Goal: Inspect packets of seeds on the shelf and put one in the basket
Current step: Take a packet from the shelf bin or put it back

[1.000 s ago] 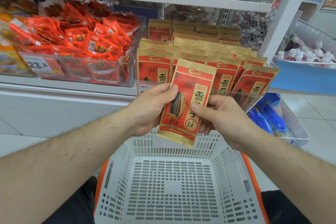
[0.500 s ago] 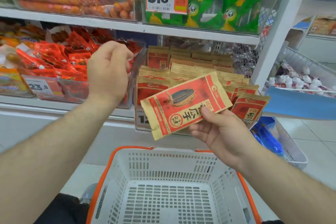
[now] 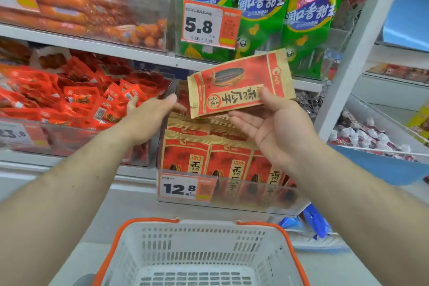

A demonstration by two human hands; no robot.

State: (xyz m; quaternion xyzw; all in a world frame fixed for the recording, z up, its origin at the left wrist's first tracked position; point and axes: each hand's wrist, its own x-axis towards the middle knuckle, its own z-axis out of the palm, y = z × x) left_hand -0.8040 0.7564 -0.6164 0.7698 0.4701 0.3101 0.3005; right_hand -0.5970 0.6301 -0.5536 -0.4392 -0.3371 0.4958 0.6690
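Packet [image 3: 240,82]: held sideways above the shelf's seed bin [image 3: 232,195], pinched by right hand [image 3: 276,127], thumb on its face, fingers beneath. Left hand [image 3: 148,116]: fingers straight, loosely spread, just beside the packet's left end, holding nothing. Basket [image 3: 199,251]: below. We'd lower the packet level and release over the basket's middle.

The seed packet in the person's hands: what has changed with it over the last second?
The left hand let go of the seed packet, swung away, and now reaches open toward the shelf stock. The right hand alone pinches the packet, which it turned from upright to sideways and raised. The basket stays empty below, and the other seed packets remain in their bin.
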